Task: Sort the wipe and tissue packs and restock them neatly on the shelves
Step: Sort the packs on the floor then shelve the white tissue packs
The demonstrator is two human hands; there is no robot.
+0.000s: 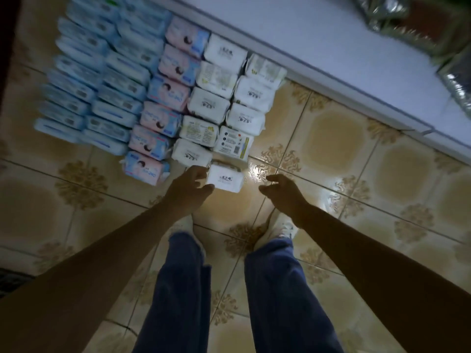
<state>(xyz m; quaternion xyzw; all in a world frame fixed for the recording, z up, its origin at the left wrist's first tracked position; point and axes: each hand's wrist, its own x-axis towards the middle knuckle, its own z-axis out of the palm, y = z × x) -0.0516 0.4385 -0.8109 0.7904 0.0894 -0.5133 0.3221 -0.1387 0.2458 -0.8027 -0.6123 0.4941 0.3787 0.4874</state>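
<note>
Packs lie sorted in rows on the tiled floor: blue packs (84, 80) in two rows at the left, pink packs (168, 93) in one row, white packs (209, 104) in two rows at the right. My left hand (190, 188) grips the left end of a white pack (225, 178) at the near end of the right white row. My right hand (283, 191) hovers a little to the right of that pack, fingers loosely curled, holding nothing.
A white shelf base (318, 47) runs diagonally behind the packs. Shiny silver packets (397, 19) lie on it at the top right. My legs in blue trousers and my white shoes (277, 228) stand on the patterned tiles below the hands.
</note>
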